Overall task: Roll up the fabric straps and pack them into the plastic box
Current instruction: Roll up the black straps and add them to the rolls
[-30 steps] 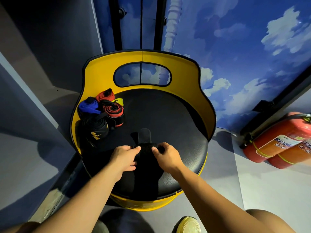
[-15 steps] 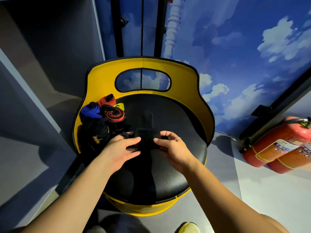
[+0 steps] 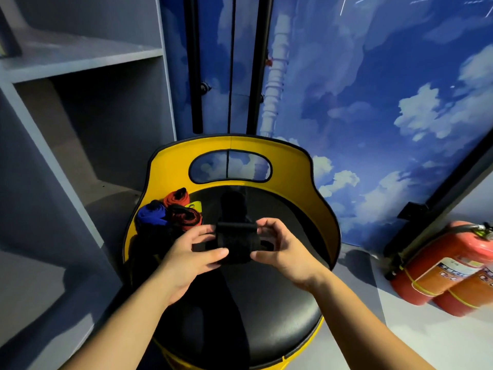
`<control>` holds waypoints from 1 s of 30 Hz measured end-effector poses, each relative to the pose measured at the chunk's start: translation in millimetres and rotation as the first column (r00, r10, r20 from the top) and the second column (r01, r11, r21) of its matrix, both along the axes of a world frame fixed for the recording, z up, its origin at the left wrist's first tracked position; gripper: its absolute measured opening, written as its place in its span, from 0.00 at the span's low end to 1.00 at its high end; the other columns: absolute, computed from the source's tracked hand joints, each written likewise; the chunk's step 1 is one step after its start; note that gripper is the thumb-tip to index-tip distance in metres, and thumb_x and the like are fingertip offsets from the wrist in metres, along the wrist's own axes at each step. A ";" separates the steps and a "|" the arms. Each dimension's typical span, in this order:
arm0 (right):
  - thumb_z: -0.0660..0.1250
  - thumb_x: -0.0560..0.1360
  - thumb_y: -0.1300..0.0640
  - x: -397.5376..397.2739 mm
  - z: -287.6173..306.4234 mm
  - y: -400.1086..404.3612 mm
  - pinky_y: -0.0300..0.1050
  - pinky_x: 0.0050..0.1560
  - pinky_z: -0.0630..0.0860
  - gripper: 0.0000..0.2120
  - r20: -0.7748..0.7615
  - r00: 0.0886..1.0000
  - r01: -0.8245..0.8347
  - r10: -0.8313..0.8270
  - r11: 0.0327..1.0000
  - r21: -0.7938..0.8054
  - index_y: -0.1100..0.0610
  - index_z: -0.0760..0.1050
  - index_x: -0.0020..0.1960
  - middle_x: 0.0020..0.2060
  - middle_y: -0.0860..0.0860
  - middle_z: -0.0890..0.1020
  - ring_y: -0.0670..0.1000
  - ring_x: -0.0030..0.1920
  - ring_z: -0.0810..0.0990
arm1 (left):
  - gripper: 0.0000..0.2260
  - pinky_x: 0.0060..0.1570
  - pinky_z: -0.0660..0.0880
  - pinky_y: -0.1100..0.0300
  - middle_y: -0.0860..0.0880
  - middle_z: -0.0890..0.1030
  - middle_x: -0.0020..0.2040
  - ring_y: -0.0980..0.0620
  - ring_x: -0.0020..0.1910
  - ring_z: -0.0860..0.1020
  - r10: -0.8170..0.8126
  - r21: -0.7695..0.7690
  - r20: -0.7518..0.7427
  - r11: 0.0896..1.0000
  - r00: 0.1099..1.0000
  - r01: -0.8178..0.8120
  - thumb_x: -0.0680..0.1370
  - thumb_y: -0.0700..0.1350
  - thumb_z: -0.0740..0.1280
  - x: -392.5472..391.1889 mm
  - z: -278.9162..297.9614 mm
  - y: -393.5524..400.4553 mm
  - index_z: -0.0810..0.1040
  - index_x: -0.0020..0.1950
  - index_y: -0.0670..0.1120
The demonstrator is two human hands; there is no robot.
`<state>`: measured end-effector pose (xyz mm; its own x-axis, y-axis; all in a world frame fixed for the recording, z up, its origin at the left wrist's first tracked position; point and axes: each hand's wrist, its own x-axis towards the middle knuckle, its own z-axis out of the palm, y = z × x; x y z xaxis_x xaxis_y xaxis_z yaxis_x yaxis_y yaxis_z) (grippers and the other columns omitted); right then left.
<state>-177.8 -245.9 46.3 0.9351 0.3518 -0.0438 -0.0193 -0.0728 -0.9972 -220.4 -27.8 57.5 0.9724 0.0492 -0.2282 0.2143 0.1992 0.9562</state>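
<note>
We hold black strap roll [image 3: 234, 243] crosswise between left hand [image 3: 192, 252] and right hand [image 3: 282, 249], each grip pinching one end; rolled straps [image 3: 170, 214] nearer left, seat's [image 3: 280, 303] back-left edge.

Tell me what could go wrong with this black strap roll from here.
The black strap is pinched only at its ends by the left hand and right hand, so the roll could loosen. Its loose tail lies black on the black seat, easy to misjudge. No plastic box is clearly visible.
</note>
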 end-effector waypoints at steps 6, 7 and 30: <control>0.73 0.73 0.69 10.6 17.7 9.1 0.35 0.52 0.77 0.19 0.088 0.985 0.148 -0.148 0.989 0.000 0.59 0.75 0.62 0.53 0.50 0.80 0.37 0.50 0.80 | 0.19 0.53 0.82 0.46 0.45 0.80 0.60 0.43 0.57 0.82 0.003 0.018 0.011 1.000 1.000 -0.003 0.73 0.28 0.72 11.0 -3.0 -3.8 0.77 0.58 0.47; 0.72 0.75 0.66 13.9 19.1 11.8 0.35 0.53 0.77 0.15 0.167 0.960 0.235 -0.224 0.971 -0.045 0.57 0.77 0.61 0.53 0.48 0.82 0.36 0.50 0.80 | 0.19 0.52 0.82 0.46 0.45 0.80 0.60 0.44 0.57 0.82 0.000 0.034 0.008 0.999 1.000 -0.001 0.73 0.28 0.72 11.9 -5.6 -5.3 0.76 0.58 0.46; 0.73 0.74 0.58 36.9 13.6 24.8 0.42 0.45 0.75 0.05 0.480 0.843 0.450 -0.244 0.809 -0.379 0.51 0.83 0.50 0.42 0.48 0.82 0.47 0.41 0.79 | 0.18 0.50 0.83 0.46 0.47 0.81 0.58 0.45 0.54 0.83 -0.113 0.207 0.019 0.973 0.993 0.106 0.73 0.30 0.73 10.4 -21.0 -6.4 0.80 0.54 0.52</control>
<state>-141.0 -221.1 59.9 0.9592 0.0324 0.2810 0.2457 -0.5878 -0.7708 -210.0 -34.2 36.5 0.9808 -0.0152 -0.1944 0.1940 -0.0252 0.9807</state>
